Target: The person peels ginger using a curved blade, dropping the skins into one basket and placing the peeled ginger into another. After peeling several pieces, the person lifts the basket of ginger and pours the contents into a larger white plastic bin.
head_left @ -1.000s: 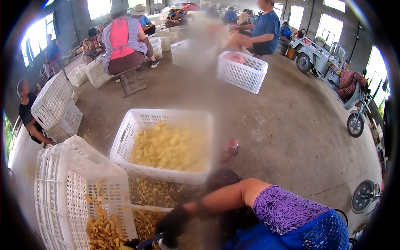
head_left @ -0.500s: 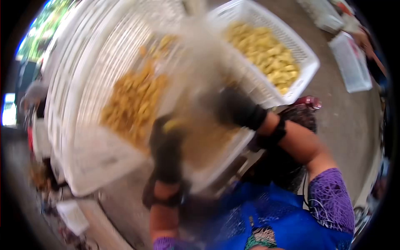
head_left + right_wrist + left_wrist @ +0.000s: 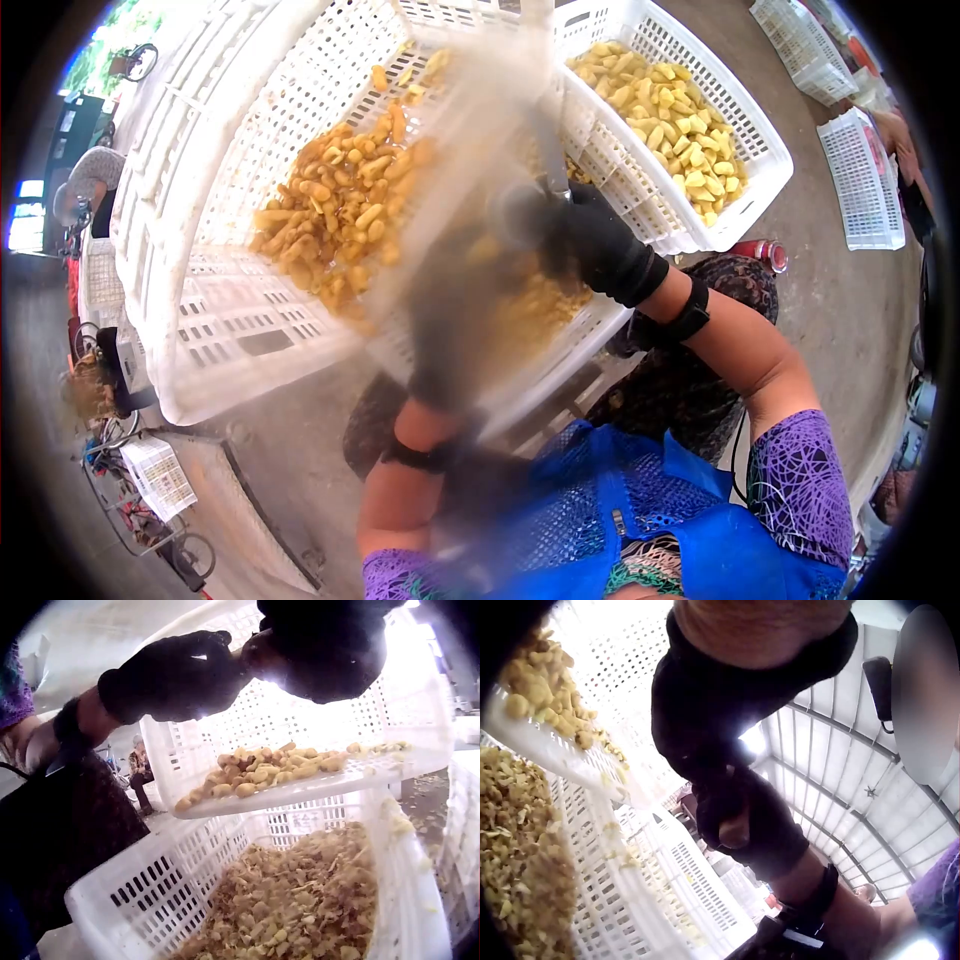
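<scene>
Both hands wear black gloves and meet over a white crate (image 3: 165, 889) of pale peelings (image 3: 300, 892). My right hand (image 3: 597, 245) grips a knife (image 3: 551, 150), its grey blade pointing away from me. Opposite it, my left hand (image 3: 440, 325), blurred in the head view, holds a small yellowish piece of root (image 3: 485, 250), mostly hidden by the fingers. In the right wrist view, the fingers of the left hand (image 3: 176, 675) come right up to the right hand (image 3: 330, 656). Brown, knobbly root pieces (image 3: 335, 200) lie in a tilted white crate (image 3: 260, 290) beside the left hand.
Beyond the right hand stands another white crate (image 3: 660, 235) with peeled yellow pieces (image 3: 690, 130). A red can-like object (image 3: 765, 254) is on the floor near my knee. More crates (image 3: 862, 180) and a person (image 3: 140, 765) are farther off.
The head view has swung down from the hall and other people to the crates and hands. In the last half second, both hands stay close together over the peelings.
</scene>
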A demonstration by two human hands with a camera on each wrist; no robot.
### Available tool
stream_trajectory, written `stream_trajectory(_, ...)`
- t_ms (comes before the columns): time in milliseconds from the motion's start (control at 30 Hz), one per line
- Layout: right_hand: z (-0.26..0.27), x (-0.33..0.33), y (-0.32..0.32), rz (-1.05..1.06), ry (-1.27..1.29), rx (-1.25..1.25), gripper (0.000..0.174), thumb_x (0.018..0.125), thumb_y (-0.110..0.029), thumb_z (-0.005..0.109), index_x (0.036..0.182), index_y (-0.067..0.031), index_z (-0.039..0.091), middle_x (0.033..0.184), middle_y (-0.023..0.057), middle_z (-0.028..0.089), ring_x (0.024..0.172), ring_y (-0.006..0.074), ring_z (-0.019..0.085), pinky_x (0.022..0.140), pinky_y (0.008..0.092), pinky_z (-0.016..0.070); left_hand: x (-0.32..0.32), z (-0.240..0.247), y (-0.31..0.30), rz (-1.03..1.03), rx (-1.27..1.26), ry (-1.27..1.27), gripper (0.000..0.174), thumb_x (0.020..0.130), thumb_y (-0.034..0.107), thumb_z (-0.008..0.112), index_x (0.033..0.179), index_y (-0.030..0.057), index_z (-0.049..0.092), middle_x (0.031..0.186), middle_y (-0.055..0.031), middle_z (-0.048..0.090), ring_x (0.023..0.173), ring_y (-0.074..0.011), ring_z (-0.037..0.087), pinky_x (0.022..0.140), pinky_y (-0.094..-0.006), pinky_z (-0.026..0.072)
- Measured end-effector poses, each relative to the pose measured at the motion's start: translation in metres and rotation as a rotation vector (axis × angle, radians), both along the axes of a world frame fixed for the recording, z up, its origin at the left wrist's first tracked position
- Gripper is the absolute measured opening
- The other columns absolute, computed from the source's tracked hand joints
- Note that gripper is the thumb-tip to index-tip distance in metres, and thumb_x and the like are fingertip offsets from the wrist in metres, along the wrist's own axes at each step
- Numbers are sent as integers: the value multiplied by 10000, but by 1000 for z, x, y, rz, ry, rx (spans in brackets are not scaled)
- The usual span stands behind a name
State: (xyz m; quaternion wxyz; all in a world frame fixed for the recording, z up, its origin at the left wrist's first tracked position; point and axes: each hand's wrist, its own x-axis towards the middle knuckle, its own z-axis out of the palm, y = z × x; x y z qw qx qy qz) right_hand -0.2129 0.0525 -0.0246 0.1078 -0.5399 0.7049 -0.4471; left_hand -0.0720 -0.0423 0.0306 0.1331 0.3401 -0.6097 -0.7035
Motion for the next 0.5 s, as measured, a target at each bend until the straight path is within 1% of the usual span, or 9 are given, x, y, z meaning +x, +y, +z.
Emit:
stream_trajectory(67, -1, -2, -1, -25, 44, 4, 37, 784, -111, 594, 787, -80, 573, 675, 149, 588, 586, 306, 612, 530, 394, 483, 4, -9, -4, -22, 16, 34, 249, 824, -23, 565, 1071, -35, 590, 996, -86, 606, 790, -127, 602, 707, -239, 492)
stream_trajectory(133, -9, -4, -5, -69, 31, -123, 56, 776, -117, 605, 757, -76, 571, 679, 141, 589, 587, 298, 614, 527, 388, 484, 10, -35, -17, -336, -1027, 96, 164, 828, -25, 565, 981, -38, 622, 1011, -106, 597, 837, -162, 606, 715, -245, 494)
stream_trajectory(233, 10, 0, -2, -83, -152, -40, 47, 772, -113, 607, 755, -77, 583, 689, 136, 593, 598, 287, 621, 529, 378, 485, 11, -30, -17, -391, -757, 76, 51, 827, -10, 588, 855, -31, 625, 990, -119, 590, 853, -194, 600, 720, -265, 505)
stream_trajectory(267, 10, -1, -2, -83, -152, -42, 47, 772, -113, 607, 755, -77, 583, 689, 136, 593, 598, 287, 621, 529, 378, 485, 10, -29, -15, -392, -759, 75, 51, 827, -10, 588, 855, -31, 625, 990, -119, 590, 853, -194, 600, 720, -265, 505)
stream_trajectory(333, 10, -4, -2, -73, 48, -19, 29, 784, -107, 598, 794, -80, 600, 700, 132, 601, 599, 276, 624, 526, 367, 484, 4, -29, -10, -308, -401, 131, 33, 833, 2, 602, 843, -28, 611, 954, -112, 578, 817, -193, 594, 713, -272, 511)
stream_trajectory(367, 9, -5, -2, -72, 49, -20, 29, 784, -107, 598, 794, -80, 600, 700, 132, 601, 599, 276, 624, 526, 367, 484, 5, -30, -12, -306, -402, 131, 33, 833, 2, 602, 843, -28, 611, 954, -112, 578, 817, -193, 594, 713, -272, 511)
stream_trajectory(433, 4, -6, -2, -48, 76, -57, 29, 802, -109, 595, 813, -86, 609, 684, 128, 594, 595, 269, 621, 530, 360, 483, 8, -33, -17, -450, -898, 112, 65, 847, -5, 581, 896, -39, 604, 942, -93, 567, 803, -168, 591, 698, -271, 519)
stream_trajectory(467, -1, -6, -2, -46, 76, -58, 29, 802, -109, 595, 813, -86, 609, 684, 128, 594, 595, 269, 621, 530, 360, 483, 9, -36, -17, -448, -899, 112, 65, 847, -5, 581, 896, -39, 604, 942, -93, 567, 803, -168, 591, 698, -271, 519)
stream_trajectory(500, -7, -7, -1, -38, -28, -61, 114, 846, -121, 571, 927, -47, 602, 758, 104, 619, 596, 206, 616, 507, 301, 484, 9, -39, -17, -442, -864, 105, 91, 853, -1, 573, 927, -43, 603, 938, -85, 563, 800, -156, 589, 692, -266, 519)
